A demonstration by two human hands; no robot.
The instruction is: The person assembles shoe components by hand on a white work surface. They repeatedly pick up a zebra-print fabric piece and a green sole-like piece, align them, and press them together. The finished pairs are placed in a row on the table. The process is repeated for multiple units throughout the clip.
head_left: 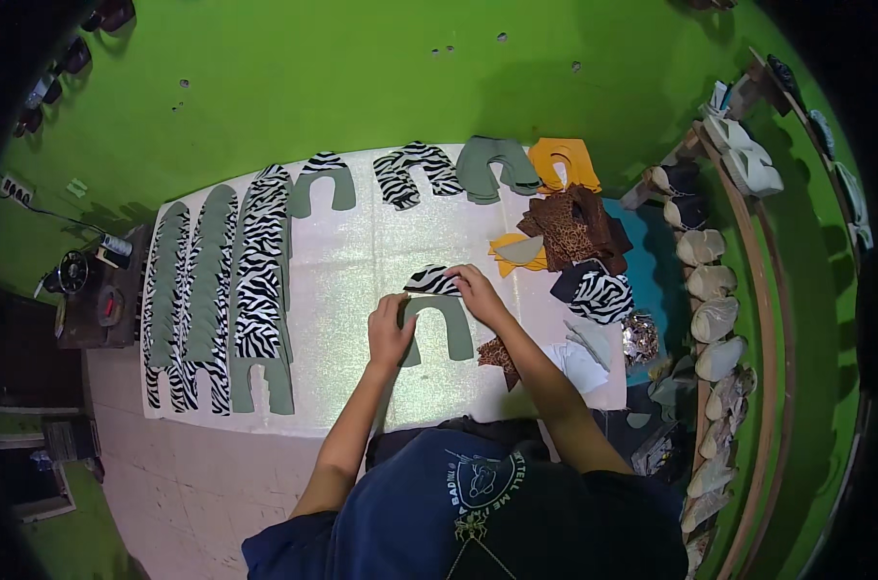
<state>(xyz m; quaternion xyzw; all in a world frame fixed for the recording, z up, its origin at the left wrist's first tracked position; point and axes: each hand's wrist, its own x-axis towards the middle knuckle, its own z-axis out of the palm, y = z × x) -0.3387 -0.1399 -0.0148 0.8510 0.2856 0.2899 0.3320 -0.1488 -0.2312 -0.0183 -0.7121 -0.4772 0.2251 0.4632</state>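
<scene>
**Light, bendy cutouts under your fingertips**

Your grey-green U-shaped cutout lies flat in front of you, with the zebra-print crescent piece at its top edge; both look thin, light and supple, likelier to crease or skid than to break; the U's narrow legs should flop most, so take it by the broad curve, and the crescent by its ends. Your left hand rests at the U's left shoulder, fingers loosely bent; your right hand has curled fingertips on the crescent's right end; whether either pinches or merely presses, you cannot tell from above. Beneath is a table with a pale, shiny covering; around it, a green wall and, at right, wooden rails lined with shoe lasts.
</scene>
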